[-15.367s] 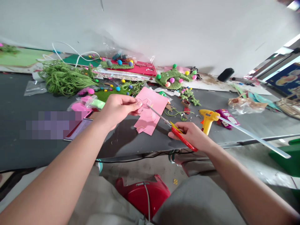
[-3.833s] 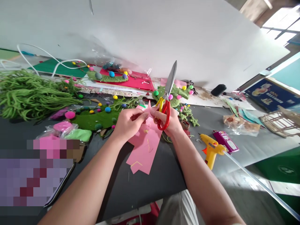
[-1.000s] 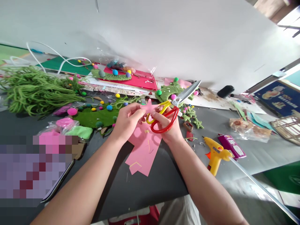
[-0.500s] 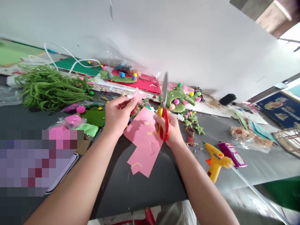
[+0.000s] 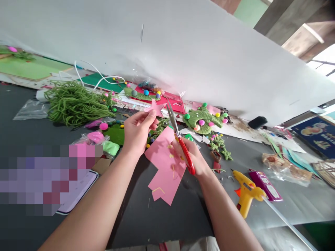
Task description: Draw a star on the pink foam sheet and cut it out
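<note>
Between the thumb and fingers of my left hand is a pink paper star, held up above the table. My right hand grips a pair of scissors by the red and yellow handles. The blades point up and to the left, slightly parted, with their tips close to the star's right point; whether they touch it I cannot tell. Below both hands lies a cut sheet of pink paper, with small yellowish scraps or marks on it. My right hand hides part of its right side.
Green yarn is heaped at the left, behind a phone. Yarn-wrapped shapes with pompoms lie near the wall. A yellow glue gun with a long clear glue stick rests at right, beside a purple packet.
The scissors have tilted left and their blades have come nearer to the star, now parted. My left hand still holds the star. The whole view has shifted a little.
</note>
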Motion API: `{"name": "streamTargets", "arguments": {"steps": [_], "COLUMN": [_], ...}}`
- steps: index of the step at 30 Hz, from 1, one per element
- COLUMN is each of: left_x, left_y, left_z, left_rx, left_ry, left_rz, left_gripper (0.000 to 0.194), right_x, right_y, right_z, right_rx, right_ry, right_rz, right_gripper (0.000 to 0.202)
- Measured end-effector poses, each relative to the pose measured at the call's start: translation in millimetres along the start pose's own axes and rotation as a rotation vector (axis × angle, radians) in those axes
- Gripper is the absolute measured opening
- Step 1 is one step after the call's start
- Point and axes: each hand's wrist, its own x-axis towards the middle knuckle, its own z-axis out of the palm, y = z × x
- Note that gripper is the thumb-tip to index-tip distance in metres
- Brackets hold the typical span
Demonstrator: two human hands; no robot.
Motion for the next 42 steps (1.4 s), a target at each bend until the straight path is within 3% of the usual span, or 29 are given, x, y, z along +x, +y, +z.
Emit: {"name": "streamTargets", "arguments": {"steps": [19, 42], "left_x": [-11.6, -14.0], "left_y": [-10.4, -13.6], "left_z": [5.7, 9.8], "left_rx": [0.094, 0.045], "left_ry": [-0.133, -0.106], "left_rz": [-0.024, -0.099], "left_gripper": [0.019, 0.023], "right_x": [2.1, 4.7], "right_y": [4.7, 6.6], "right_z": [5.2, 8.6], "right_rx": [0.061, 0.092], "right_ry": [0.040, 0.067], "right_rz": [-0.061, -0.046], "right_gripper": [0.051, 0.053]}}
